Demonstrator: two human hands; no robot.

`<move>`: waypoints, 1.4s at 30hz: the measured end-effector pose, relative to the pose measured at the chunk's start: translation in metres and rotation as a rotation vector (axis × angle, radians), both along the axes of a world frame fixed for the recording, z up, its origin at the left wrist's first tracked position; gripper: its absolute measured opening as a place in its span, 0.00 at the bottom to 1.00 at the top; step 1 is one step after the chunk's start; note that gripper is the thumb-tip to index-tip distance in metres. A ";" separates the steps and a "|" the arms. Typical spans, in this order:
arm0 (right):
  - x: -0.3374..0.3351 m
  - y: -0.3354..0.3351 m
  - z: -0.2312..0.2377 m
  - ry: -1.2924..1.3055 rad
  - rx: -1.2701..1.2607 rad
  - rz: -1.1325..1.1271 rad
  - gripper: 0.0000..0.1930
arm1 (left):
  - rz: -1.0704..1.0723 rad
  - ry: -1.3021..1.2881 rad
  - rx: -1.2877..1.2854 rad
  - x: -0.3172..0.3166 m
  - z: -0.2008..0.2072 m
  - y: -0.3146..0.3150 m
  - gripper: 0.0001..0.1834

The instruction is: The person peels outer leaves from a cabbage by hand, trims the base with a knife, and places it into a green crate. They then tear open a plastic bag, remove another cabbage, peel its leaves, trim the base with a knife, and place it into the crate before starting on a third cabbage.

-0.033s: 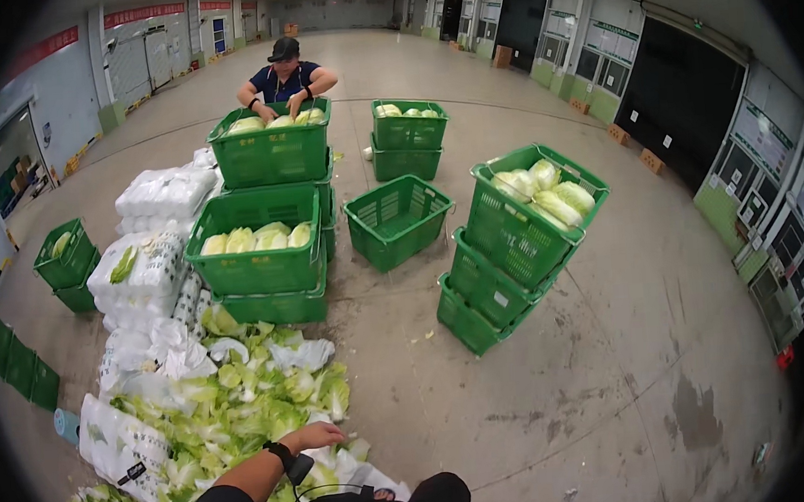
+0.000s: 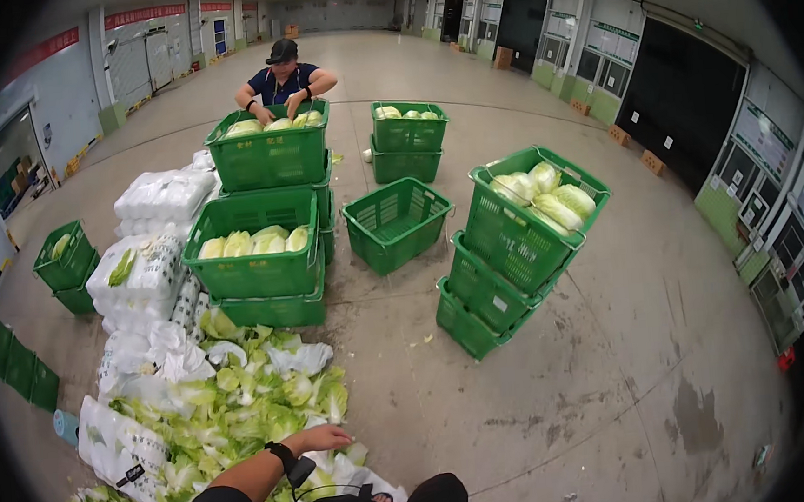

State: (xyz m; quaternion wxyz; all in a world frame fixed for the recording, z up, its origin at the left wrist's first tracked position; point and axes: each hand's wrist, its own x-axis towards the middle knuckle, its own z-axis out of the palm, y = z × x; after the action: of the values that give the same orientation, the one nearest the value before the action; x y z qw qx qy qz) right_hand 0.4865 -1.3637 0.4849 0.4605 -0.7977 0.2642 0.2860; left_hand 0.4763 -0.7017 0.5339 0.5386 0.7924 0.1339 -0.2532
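My left hand [image 2: 324,437] reaches in from the lower left, a dark band on its wrist. Its fingers are loosely bent, and nothing shows in them. Below and left of the hand spreads a heap of loose cabbage leaves [image 2: 244,393]; whether the hand touches any is unclear. My right hand is out of view. Ahead, a green crate [image 2: 254,271] holds a row of Chinese cabbages [image 2: 257,242]. Behind it a co-worker [image 2: 286,80] has both hands in another crate of cabbages [image 2: 270,158].
An empty green crate [image 2: 398,223] sits on the floor ahead. To its right a stack of crates [image 2: 507,286] leans, topped with cabbages. Smaller stacks stand farther back and at the left. White plastic-wrapped packs [image 2: 142,269] are piled left of the middle stack. A blue cup-like object [image 2: 66,426] lies far left.
My left hand has shifted slightly to the right, its fingers a little more bent. The crates and the co-worker look nearly the same.
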 end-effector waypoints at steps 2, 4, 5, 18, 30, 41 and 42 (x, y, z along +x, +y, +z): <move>0.055 0.017 -0.006 0.021 0.021 0.026 0.15 | -0.160 -0.002 -0.095 0.043 0.018 -0.023 0.21; 0.109 0.030 -0.013 0.046 0.038 0.066 0.15 | -0.309 0.080 -0.221 0.082 0.006 -0.045 0.22; 0.138 0.036 -0.019 0.056 0.047 0.084 0.15 | -0.369 0.156 -0.276 0.097 0.022 -0.062 0.23; 0.579 0.100 -0.062 0.097 -0.020 0.503 0.15 | 0.255 0.056 -0.567 0.185 0.083 -0.090 0.33; 0.630 0.500 -0.045 0.337 0.063 1.136 0.10 | 1.866 -0.114 -0.597 0.057 0.033 0.037 0.20; 0.663 0.799 -0.056 0.566 -0.213 1.394 0.18 | 2.390 -0.039 -0.025 -0.058 0.035 0.075 0.13; 0.653 0.832 -0.060 0.570 -0.213 1.417 0.18 | 2.396 0.044 -0.060 -0.054 0.024 0.062 0.12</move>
State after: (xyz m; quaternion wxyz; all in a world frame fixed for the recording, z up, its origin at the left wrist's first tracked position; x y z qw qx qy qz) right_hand 1.1396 -0.5317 0.4251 0.0024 -0.7120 -0.1750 0.6800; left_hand 0.4224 -0.6398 0.5579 0.4476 0.1466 0.7898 0.3928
